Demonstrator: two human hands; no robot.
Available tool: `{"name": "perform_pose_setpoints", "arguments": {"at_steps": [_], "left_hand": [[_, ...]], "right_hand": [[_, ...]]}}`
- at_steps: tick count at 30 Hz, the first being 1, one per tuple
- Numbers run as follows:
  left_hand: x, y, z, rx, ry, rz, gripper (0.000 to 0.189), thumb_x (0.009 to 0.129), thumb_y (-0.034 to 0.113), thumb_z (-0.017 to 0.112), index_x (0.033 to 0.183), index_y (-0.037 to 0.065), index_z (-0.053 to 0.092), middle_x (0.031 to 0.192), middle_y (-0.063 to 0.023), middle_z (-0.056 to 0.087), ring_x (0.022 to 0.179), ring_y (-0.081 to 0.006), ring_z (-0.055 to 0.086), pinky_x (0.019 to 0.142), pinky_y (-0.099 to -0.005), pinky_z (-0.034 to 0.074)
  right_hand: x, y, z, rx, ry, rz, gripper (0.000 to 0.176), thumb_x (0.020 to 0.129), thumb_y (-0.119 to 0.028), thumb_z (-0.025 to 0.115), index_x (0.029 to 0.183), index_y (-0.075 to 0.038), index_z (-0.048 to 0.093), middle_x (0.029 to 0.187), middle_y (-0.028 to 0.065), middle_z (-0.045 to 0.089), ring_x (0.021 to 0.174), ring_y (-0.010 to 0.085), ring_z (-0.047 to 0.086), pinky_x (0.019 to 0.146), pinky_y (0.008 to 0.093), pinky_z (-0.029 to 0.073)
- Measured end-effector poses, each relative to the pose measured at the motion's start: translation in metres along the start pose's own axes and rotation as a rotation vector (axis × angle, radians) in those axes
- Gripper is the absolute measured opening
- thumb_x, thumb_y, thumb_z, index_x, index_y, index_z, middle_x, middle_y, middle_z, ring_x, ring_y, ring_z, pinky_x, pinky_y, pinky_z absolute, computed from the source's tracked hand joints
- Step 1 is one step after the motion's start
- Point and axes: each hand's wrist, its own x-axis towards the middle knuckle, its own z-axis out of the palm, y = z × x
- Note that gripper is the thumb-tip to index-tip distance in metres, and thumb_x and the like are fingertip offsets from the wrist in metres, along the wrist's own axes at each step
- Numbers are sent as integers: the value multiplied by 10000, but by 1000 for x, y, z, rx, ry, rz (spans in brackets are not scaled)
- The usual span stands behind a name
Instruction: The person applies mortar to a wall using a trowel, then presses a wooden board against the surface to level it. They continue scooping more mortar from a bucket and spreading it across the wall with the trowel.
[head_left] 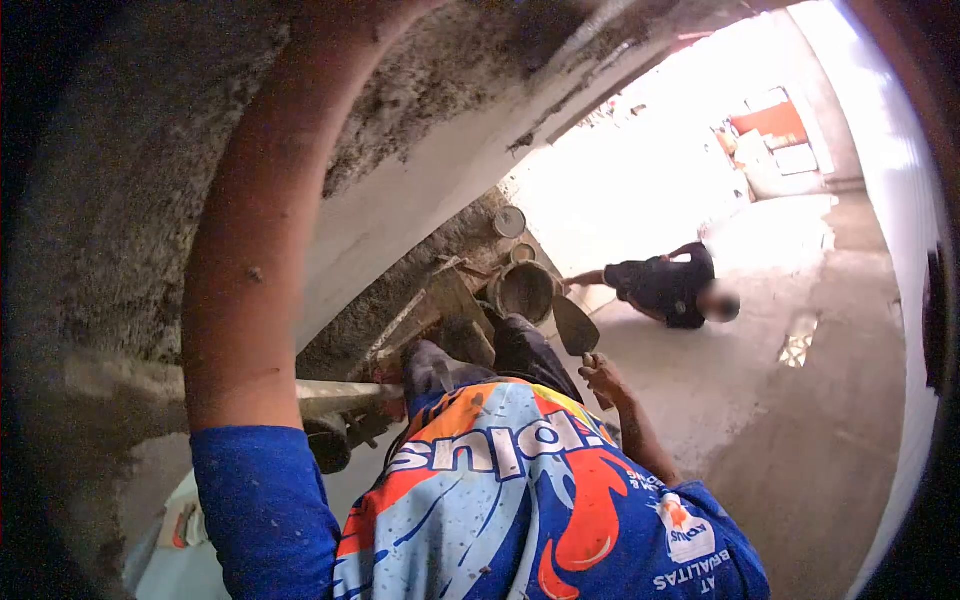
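the wearer's right hand (605, 380) with fingers closed around the handle of a trowel (575, 326), blade just right of the bucket (526, 293), person in dark clothes (665, 285) farther right of it, left arm (250, 260) raised, left hand out of view, finger state impossible to tell

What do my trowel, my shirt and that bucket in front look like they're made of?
The trowel is probably metal: thin, flat, dull grey blade. The shirt is soft fabric, likely synthetic, with folds and a bright print. The bucket could be plastic or metal; its dull, grimy look hides which.
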Motion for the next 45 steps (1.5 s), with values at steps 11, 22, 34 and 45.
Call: {"name": "perform_pose_setpoints", "arguments": {"at_steps": [11,22,34,45], "left_hand": [[12,11,-16,-89,-96,-73,565,796,423,567,1284,186,408,1430,-38,221,1331,-236,158,1074,-530,95],[15,5,-2,184,-63,-33,665,815,562,450,1368,230,289,1440,-128,185,1303,-410,142,1005,-624,57],[-6,-39,-7,437,-224,94,624,857,346,523,1267,-70,303,1322,-305,256,1216,-420,274,988,-514,242],[10,-20,1,456,-141,100,622,856,371,524,1276,-42,325,1335,-262,299,1235,-414,271,1012,-504,226]], "right_hand": [[60,-82,-42,701,-392,-2,208,831,-241,533,969,-88,507,602,2,445,434,132,434,336,286,334],[227,-156,-78,1191,-170,-241,249,893,-296,427,989,-66,442,705,61,467,508,142,458,413,294,423],[500,-283,-68,1650,-170,-181,207,785,-111,552,933,-98,407,667,54,482,537,174,503,425,344,435],[395,-333,-139,1722,58,-334,348,784,-109,561,1058,-86,348,742,60,471,560,144,507,414,311,460]]}}
